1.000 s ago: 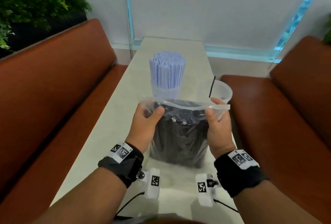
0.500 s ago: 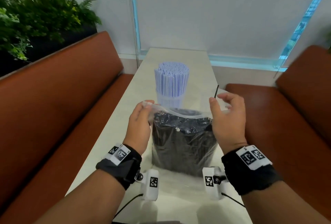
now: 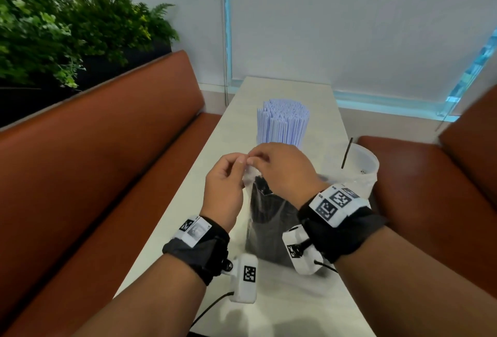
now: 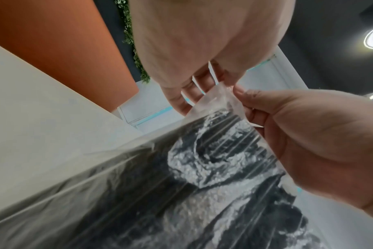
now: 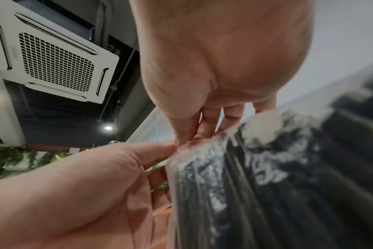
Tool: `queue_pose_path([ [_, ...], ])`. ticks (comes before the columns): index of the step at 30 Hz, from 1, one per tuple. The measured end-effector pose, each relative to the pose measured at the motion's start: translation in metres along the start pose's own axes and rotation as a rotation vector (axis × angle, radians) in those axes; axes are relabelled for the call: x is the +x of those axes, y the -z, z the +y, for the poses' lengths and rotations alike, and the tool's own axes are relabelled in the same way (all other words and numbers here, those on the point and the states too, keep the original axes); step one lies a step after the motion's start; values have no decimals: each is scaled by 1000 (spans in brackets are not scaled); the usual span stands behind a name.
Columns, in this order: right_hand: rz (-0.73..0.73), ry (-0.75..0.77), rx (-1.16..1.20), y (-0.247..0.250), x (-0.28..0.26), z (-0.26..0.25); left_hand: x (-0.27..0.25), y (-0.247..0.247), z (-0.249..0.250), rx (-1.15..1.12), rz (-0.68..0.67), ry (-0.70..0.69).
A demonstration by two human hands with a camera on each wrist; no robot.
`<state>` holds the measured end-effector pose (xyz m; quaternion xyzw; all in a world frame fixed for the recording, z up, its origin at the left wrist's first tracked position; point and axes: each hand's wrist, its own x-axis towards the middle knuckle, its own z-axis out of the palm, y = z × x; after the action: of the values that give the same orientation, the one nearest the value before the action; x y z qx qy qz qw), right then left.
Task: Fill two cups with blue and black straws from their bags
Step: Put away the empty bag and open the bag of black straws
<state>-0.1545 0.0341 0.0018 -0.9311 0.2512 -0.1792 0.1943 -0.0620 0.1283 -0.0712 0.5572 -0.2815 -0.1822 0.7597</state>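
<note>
Both hands meet at the near-left top corner of the clear, crinkly bag (image 3: 265, 218) of black straws: left hand (image 3: 224, 188) and right hand (image 3: 285, 172) pinching its thin film, bag upright on the pale table (image 3: 317, 309).

Both hands, left (image 3: 224, 191) and right (image 3: 285, 172), pinch together, fingertips touching.

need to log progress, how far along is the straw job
Done: blue straws stand packed in the far cup. In hand: both hands, left hand and right hand, pinch the top corner of the bag of black straws. Left: the near cup holds only one black straw.
</note>
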Motion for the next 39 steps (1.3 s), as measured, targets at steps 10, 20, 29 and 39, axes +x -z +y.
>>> queue_pose_path([
  [10, -7, -143, -195, 43, -28, 56, 12, 4, -11, -79, 91, 72],
  [20, -69, -397, -214, 90, -67, 120, 15, -2, -19, -153, 166, 168],
  [29, -157, -275, -199, 72, -40, 87, 21, 4, 5, 116, -3, 34],
  [39, -193, -289, -98, 74, -48, 96, 29, 11, 39, 963, -582, -140],
])
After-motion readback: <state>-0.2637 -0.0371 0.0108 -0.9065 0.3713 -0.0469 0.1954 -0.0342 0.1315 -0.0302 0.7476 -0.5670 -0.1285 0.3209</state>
